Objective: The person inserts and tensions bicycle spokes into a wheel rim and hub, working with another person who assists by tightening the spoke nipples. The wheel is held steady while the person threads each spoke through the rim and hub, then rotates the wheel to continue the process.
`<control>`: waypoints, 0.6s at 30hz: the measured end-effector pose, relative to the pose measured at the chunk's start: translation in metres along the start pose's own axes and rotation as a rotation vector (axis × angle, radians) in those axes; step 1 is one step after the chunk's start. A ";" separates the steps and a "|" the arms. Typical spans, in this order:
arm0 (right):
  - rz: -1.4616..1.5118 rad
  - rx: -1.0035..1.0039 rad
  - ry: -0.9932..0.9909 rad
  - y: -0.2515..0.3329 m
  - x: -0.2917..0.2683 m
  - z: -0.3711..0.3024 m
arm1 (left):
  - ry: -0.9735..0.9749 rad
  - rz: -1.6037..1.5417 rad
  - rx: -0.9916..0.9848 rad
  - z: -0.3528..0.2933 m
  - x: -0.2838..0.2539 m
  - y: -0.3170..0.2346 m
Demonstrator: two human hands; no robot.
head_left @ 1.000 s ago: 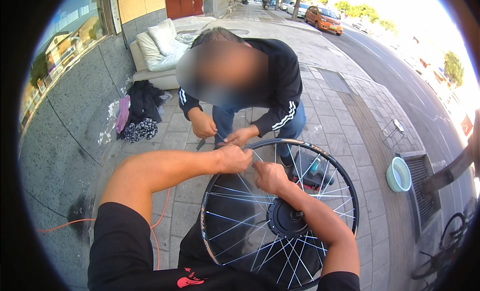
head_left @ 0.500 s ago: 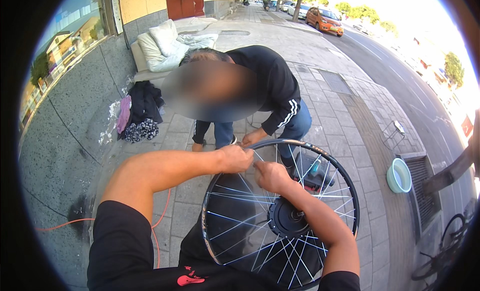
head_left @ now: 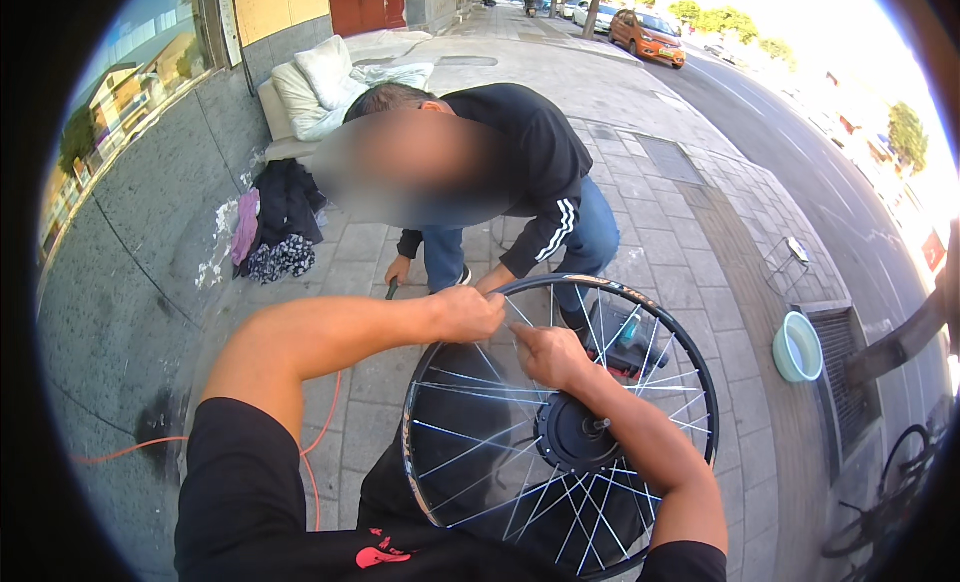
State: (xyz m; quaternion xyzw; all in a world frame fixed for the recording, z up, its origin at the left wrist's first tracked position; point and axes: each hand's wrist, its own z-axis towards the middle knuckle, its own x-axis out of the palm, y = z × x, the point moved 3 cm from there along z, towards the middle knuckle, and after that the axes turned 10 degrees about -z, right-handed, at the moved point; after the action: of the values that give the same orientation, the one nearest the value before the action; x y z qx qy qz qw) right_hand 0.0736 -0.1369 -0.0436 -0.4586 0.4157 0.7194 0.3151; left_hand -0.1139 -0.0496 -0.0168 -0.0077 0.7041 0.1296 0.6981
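A bicycle wheel (head_left: 711, 397) with a black rim, silver spokes and no tyre is propped in front of me. Its black hub (head_left: 575, 434) sits beneath my right forearm. My left hand (head_left: 468, 314) is closed over the upper left of the rim. Just inside the rim, my right hand (head_left: 552, 356) has its fingers pressed together among the spokes; what they pinch is too small to make out. Opposite me, a bent-over person in a black jacket (head_left: 535, 142) has one hand (head_left: 494, 280) at the rim beside my left. The person's other hand (head_left: 399, 270) grips a dark-handled tool (head_left: 392, 288).
Behind the wheel lies a dark toolbox (head_left: 620, 340). A pale green basin (head_left: 798, 347) and a small stool (head_left: 792, 254) stand on the right. Clothes (head_left: 283, 222) and a cushioned seat (head_left: 315, 90) are by the wall; an orange cable (head_left: 322, 437) crosses the paving.
The other person has leaned slightly left, and the tool in their far hand has come into view. My right hand has shifted slightly; my left stays at the rim.
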 end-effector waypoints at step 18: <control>-0.001 0.005 -0.022 0.008 -0.009 -0.002 | 0.354 0.070 -0.113 0.021 -0.011 -0.015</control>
State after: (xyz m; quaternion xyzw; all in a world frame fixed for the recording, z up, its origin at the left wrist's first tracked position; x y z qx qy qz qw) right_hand 0.0708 -0.1434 -0.0337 -0.4502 0.4139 0.7231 0.3210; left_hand -0.0903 -0.0619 -0.0081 -0.0448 0.8075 0.1897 0.5568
